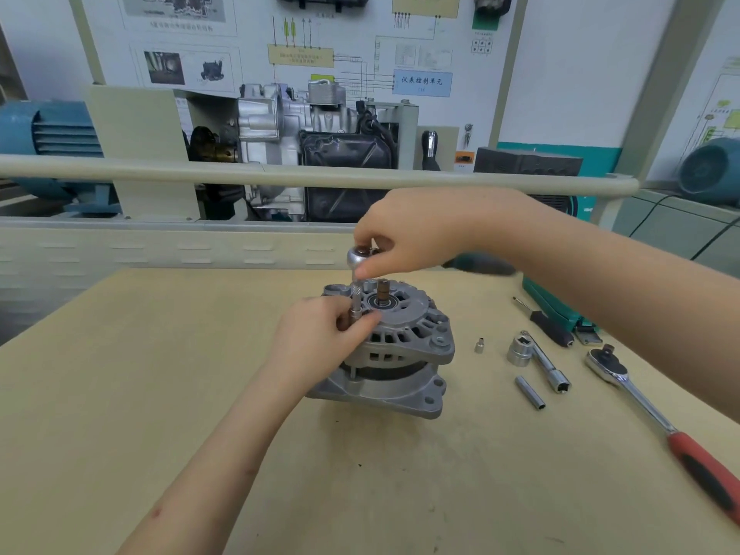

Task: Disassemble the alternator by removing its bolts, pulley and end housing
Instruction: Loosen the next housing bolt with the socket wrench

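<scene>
1. One wide tan table (pixel 168 394) fills the lower frame; its near and side edges are cut off.
2. The alternator (pixel 394 354) stands at the centre of the frame, shaft (pixel 383 292) pointing up, its left side hidden behind the left hand.
3. The right hand (pixel 412 234), just above the alternator, pinches the round head of a small ratchet (pixel 357 256) with thumb and fingertips; the ratchet's handle is covered by the palm.
4. The left hand (pixel 320 338), against the alternator's upper left rim, curls its fingers round the upright extension bar (pixel 356 302) under that head; the bolt beneath is hidden.
5. A red-handled ratchet (pixel 656 418) lies at the lower right, its grip running out of frame.
6. Loose sockets (pixel 520 352) lie right of the alternator, well apart from both hands; beyond them is a dark-handled tool (pixel 546 326) that is hard to identify.
</scene>
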Demonstrator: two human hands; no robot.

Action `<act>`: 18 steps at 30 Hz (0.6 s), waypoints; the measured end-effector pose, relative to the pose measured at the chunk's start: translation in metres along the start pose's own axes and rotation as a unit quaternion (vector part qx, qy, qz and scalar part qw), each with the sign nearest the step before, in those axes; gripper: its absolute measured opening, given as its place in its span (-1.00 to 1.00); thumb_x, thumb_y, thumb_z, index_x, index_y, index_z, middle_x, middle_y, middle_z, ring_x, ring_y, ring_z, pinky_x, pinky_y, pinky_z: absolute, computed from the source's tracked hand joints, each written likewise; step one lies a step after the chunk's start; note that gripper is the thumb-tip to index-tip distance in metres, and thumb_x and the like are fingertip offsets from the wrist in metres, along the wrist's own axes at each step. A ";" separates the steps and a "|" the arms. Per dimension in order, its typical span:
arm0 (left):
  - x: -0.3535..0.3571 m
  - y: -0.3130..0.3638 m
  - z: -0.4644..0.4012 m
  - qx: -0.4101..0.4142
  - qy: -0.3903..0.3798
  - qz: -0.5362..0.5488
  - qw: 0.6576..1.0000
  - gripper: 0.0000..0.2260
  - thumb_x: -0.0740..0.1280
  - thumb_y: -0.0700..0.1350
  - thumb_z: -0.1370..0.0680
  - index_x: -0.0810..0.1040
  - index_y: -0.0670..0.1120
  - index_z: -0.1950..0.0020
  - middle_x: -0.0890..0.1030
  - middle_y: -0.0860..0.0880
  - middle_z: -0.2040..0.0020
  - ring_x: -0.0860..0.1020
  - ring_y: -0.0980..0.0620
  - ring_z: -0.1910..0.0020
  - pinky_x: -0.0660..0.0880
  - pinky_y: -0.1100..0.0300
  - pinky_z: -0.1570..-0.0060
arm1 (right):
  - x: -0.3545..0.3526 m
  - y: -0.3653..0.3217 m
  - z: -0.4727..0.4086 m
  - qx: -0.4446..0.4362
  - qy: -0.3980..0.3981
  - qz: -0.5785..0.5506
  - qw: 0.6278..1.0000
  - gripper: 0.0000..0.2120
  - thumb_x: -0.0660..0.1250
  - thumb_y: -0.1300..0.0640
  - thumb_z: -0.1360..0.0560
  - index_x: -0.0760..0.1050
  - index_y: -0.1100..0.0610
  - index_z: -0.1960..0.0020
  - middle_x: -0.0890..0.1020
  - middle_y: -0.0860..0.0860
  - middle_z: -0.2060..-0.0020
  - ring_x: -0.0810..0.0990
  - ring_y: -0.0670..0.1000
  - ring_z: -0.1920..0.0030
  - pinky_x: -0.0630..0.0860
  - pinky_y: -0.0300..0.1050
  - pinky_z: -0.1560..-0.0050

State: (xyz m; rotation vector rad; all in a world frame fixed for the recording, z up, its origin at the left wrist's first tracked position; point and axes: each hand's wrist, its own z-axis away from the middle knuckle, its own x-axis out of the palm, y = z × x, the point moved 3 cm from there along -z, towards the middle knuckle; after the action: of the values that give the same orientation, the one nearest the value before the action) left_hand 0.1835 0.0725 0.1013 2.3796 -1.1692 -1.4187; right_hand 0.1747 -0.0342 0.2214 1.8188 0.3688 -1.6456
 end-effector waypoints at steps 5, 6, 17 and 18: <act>-0.002 -0.001 0.000 0.000 -0.006 0.006 1.000 -0.55 0.32 0.12 -0.45 0.18 -0.03 0.48 0.24 0.07 0.57 0.25 0.12 0.53 0.14 0.26 0.47 | -0.001 0.000 0.004 -0.032 -0.017 -0.041 0.998 -0.75 0.20 0.03 -0.55 0.48 0.08 -0.17 0.58 0.00 0.00 0.52 0.02 0.00 0.42 -0.04 -0.07; -0.003 -0.001 0.000 0.001 -0.006 0.000 1.000 -0.55 0.32 0.10 -0.46 0.17 -0.03 0.48 0.24 0.07 0.57 0.24 0.14 0.53 0.13 0.28 0.49 | -0.002 0.000 0.004 -0.033 -0.017 -0.048 0.998 -0.73 0.21 0.03 -0.55 0.47 0.07 -0.21 0.58 0.01 -0.03 0.52 0.03 -0.03 0.42 -0.04 -0.09; -0.001 0.001 -0.001 -0.012 0.003 -0.014 1.000 -0.55 0.33 0.00 -0.48 0.15 -0.05 0.48 0.22 0.06 0.58 0.22 0.12 0.54 0.19 0.24 0.50 | 0.003 -0.008 -0.004 0.013 0.028 0.040 0.999 -0.55 0.12 -0.18 -0.54 0.36 0.16 0.31 0.38 -0.02 0.46 0.33 -0.02 0.43 0.23 -0.17 0.44; -0.001 0.000 -0.001 -0.008 0.000 -0.008 1.000 -0.54 0.34 0.03 -0.47 0.15 -0.05 0.47 0.23 0.07 0.57 0.23 0.12 0.54 0.17 0.26 0.51 | 0.002 -0.006 -0.004 0.008 0.010 0.029 1.000 -0.60 0.14 -0.15 -0.54 0.40 0.15 0.26 0.40 -0.03 0.43 0.35 -0.03 0.41 0.27 -0.18 0.40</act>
State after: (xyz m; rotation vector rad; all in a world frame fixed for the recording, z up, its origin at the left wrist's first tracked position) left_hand 0.1836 0.0726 0.1026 2.3831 -1.1384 -1.4282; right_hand 0.1745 -0.0280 0.2184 1.8418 0.3108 -1.5964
